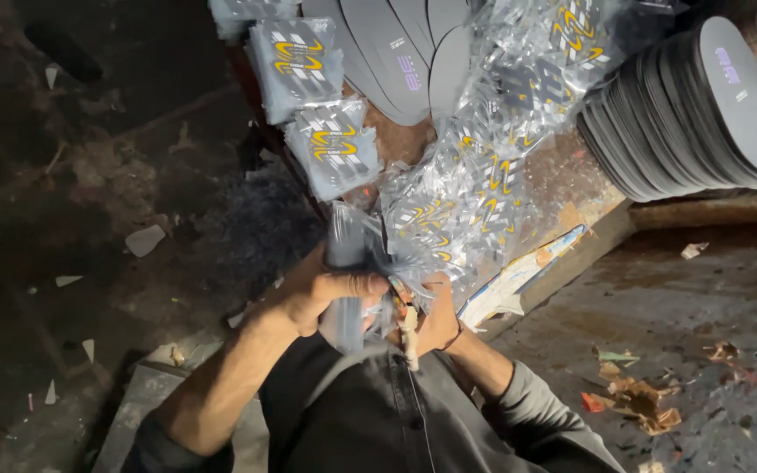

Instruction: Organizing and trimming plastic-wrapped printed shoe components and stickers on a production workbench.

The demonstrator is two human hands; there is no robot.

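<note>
Close against the chest, left hand [313,293] clasps a clear plastic sleeve [348,263] – seemingly around a grey insole – while right hand [435,322] pinches its lower end. Slick film could slip and topple the loose packet pile [475,175] beside it.

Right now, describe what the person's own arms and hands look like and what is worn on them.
Both hands are bare, with no gloves. The left hand has a dark grey sleeve pushed up to the elbow, leaving the forearm uncovered. The right hand has a thin dark band at the wrist and a grey sleeve pushed partway up the forearm.
</note>
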